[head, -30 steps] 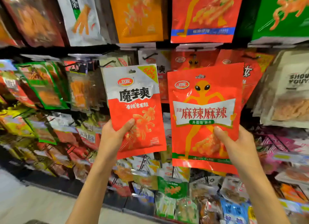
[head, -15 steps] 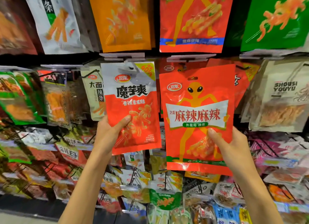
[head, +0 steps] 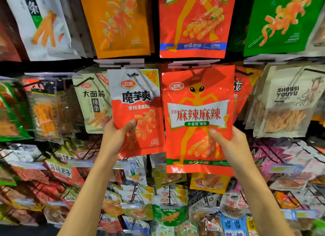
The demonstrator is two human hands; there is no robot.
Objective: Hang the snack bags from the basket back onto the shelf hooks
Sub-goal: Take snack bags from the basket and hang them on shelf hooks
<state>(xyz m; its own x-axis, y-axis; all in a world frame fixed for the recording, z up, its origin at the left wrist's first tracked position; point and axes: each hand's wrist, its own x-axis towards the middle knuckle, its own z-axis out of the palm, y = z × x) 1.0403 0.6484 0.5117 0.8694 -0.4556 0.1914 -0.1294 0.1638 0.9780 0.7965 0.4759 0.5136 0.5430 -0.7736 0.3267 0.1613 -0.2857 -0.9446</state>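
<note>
Now two snack bags are held up before the hanging rows, side by side, one in each hand. Left hand [head: 117, 136] grips the white-and-red bag [head: 136, 112] at its lower left; right hand [head: 230, 144] grips the larger red bag [head: 197, 116] at its lower right.

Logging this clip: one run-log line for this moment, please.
left hand: holds white-and-red bag at shelf hooks | right hand: holds red alien bag at shelf hooks | hung: cannot tell

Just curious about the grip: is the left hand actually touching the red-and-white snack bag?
Touching. The head view shows the left hand with its thumb lying on the front of the red-and-white snack bag.
</note>
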